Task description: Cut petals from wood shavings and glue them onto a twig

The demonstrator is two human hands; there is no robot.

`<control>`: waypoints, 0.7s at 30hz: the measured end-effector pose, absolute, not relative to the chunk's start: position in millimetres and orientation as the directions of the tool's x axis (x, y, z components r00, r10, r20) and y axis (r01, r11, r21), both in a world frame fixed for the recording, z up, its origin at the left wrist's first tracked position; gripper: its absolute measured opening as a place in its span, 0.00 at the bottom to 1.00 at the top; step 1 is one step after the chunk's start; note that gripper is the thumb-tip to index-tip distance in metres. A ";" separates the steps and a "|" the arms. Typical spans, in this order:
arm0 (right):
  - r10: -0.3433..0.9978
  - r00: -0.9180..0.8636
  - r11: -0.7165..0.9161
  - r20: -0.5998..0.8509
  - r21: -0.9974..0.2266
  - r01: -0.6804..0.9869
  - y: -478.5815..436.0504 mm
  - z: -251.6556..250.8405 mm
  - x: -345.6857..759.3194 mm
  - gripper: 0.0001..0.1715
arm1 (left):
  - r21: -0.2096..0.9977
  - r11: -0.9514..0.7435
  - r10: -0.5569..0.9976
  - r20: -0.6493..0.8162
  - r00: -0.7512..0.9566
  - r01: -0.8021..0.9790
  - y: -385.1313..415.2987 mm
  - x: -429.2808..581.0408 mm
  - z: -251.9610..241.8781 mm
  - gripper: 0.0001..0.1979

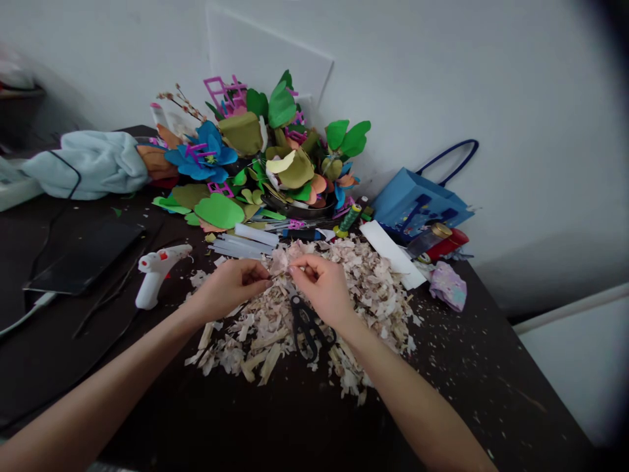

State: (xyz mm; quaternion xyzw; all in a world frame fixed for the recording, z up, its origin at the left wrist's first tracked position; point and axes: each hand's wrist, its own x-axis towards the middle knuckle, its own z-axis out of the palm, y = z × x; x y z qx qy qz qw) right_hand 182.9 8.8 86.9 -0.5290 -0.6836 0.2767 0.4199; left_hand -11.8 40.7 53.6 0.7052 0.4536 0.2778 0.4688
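A wide heap of pale pinkish shavings (368,282), like dried petals or husk scraps, covers the middle of the dark table. Above its left part, my left hand (236,283) has thumb and fingertips pinched together. My right hand (322,285) is also pinched, its thumb and forefinger at a pale pink, petal-like piece (281,259) between the two hands. The left fingertips are close to that piece; what exactly they grip is too small to make out. Scissors with black handles (307,321) lie on the heap under my right hand, their blades pointing away and partly hidden.
A white glue gun (160,272) and a black tablet (86,255) lie left. Behind the heap are translucent glue sticks (246,244), green thread (350,217) and colourful felt flowers (211,154). A white strip (393,254) and a blue bag (417,203) are at right.
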 end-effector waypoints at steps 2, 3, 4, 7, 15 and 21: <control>0.951 -0.088 0.300 0.297 -0.811 0.502 7.9 86.6 182.0 0.08 | 0.912 -0.142 0.900 -0.042 0.433 0.384 40.6 -11.9 53.4 0.13; 0.949 -0.090 0.304 0.301 -0.806 0.508 7.5 86.5 181.6 0.08 | 0.911 -0.143 0.900 -0.043 0.434 0.386 40.7 -12.1 53.0 0.13; 0.948 -0.092 0.307 0.304 -0.801 0.515 7.3 86.3 181.2 0.08 | 0.911 -0.146 0.899 -0.041 0.436 0.386 40.8 -12.4 52.5 0.13; 0.948 -0.092 0.307 0.305 -0.796 0.522 7.5 84.7 180.3 0.07 | 0.911 -0.158 0.898 -0.028 0.439 0.382 41.3 -13.1 50.9 0.13; 0.943 -0.087 0.315 0.320 -0.783 0.536 8.2 82.1 179.8 0.07 | 0.914 -0.153 0.897 -0.031 0.441 0.376 41.3 -13.2 50.9 0.13; 0.946 -0.092 0.310 0.312 -0.779 0.544 7.8 81.5 179.0 0.08 | 0.914 -0.149 0.895 -0.038 0.445 0.378 41.9 -13.5 51.0 0.13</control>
